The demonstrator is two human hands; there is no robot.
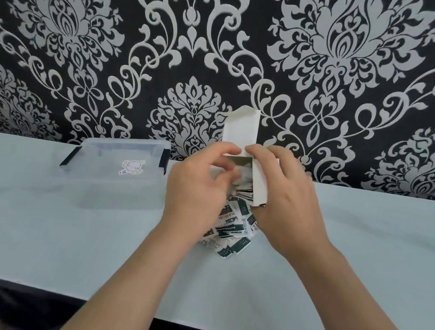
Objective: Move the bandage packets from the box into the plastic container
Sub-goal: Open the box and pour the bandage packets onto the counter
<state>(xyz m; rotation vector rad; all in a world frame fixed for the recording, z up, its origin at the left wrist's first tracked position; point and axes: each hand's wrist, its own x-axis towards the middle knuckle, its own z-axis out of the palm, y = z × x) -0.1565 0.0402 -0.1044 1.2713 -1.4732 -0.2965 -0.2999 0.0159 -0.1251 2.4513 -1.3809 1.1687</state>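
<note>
A white cardboard box (260,184) is held above the table with its opening toward me and its lid flap standing up. My right hand (287,201) grips the box from the right side. My left hand (195,187) is at the box's mouth, its fingers curled onto the packets inside. A heap of white and dark green bandage packets (231,232) lies on the table under both hands. The clear plastic container (114,180), lid on with dark clips and a small sticker, sits to the left of the heap.
The pale table (28,234) runs up to a black and white patterned wall (228,52) just behind the box. Its front edge lies near me, with a dark gap below.
</note>
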